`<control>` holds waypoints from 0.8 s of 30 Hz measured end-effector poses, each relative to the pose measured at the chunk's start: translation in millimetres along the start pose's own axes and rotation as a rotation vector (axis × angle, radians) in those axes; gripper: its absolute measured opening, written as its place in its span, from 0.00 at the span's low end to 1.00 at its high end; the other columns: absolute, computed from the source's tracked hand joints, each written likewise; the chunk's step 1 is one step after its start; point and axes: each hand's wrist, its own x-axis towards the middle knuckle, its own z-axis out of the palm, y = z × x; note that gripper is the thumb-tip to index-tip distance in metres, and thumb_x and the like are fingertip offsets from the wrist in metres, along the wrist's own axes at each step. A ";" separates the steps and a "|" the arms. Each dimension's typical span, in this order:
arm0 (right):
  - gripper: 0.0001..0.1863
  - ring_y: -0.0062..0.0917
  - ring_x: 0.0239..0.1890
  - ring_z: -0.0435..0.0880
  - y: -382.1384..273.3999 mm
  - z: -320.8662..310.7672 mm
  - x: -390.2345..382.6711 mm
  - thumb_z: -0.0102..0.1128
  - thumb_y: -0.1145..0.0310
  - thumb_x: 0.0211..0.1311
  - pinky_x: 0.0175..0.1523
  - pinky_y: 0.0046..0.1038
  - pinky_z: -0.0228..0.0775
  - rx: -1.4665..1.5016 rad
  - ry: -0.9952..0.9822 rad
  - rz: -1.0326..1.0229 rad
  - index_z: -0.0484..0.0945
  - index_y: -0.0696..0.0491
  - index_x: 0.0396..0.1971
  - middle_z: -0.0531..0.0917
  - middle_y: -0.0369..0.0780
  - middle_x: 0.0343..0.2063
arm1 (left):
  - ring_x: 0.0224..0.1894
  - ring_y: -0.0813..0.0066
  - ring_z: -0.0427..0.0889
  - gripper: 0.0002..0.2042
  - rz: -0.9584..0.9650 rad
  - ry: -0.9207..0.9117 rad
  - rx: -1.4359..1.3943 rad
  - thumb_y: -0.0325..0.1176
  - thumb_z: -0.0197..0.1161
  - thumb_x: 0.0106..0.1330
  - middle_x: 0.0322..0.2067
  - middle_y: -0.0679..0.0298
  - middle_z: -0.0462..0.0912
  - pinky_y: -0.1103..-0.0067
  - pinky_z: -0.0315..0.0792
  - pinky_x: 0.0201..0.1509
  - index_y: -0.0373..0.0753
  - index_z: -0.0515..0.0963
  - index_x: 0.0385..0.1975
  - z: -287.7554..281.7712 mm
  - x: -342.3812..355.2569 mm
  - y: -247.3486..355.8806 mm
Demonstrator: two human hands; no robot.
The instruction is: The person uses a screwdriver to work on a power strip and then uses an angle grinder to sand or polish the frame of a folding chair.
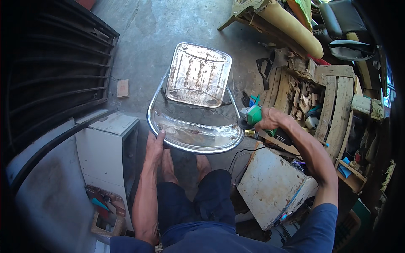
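A metal chair frame (152, 101) stands in front of me, with a worn, rust-spotted seat plate (198, 76) and a curved, shiny backrest (192, 130) nearer to me. My left hand (155, 144) is closed on the backrest's left rim, thumb on top. In my right hand (271, 119) is a green and grey angle grinder (253, 114). Its dark disc is at the right side of the chair frame, beside the backrest's end; whether it touches the metal I cannot tell. My fingers partly hide the grinder's body.
On the right are a wooden bench (333, 101) with wood scraps, a worn pale box (274, 183) and a dark cable (240, 154). To the left stand a white cabinet (101, 147) and a dark barred gate (63, 63). A small tan block (122, 88) lies on the concrete floor.
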 end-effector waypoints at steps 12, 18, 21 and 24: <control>0.45 0.44 0.53 0.83 2.7 3.2 -2.9 0.70 0.47 0.46 0.56 0.37 0.75 0.055 0.063 -0.018 0.74 0.70 0.55 0.82 0.59 0.49 | 0.54 0.56 0.79 0.22 0.201 0.548 0.607 0.44 0.50 0.76 0.51 0.45 0.79 0.66 0.69 0.58 0.30 0.70 0.56 19.0 17.9 -28.3; 0.42 0.44 0.51 0.84 7.7 22.2 -9.0 0.70 0.48 0.45 0.54 0.38 0.76 0.135 0.025 -0.056 0.77 0.69 0.51 0.84 0.58 0.47 | 0.54 0.42 0.78 0.26 0.206 0.497 0.548 0.44 0.49 0.75 0.51 0.36 0.77 0.60 0.68 0.59 0.24 0.66 0.58 29.8 6.5 -5.7; 0.34 0.43 0.48 0.86 20.4 24.4 -0.9 0.69 0.50 0.44 0.54 0.37 0.76 0.228 0.131 -0.027 0.83 0.68 0.40 0.86 0.55 0.41 | 0.52 0.43 0.79 0.24 0.221 0.497 0.541 0.43 0.50 0.75 0.49 0.38 0.78 0.61 0.69 0.57 0.25 0.67 0.56 31.6 5.5 -4.1; 0.32 0.42 0.47 0.86 39.4 30.0 -16.5 0.69 0.49 0.44 0.54 0.37 0.76 0.307 0.124 -0.101 0.83 0.67 0.37 0.86 0.55 0.40 | 0.51 0.45 0.80 0.22 0.260 0.522 0.612 0.42 0.50 0.76 0.48 0.39 0.79 0.61 0.69 0.56 0.26 0.68 0.55 35.0 9.7 -5.4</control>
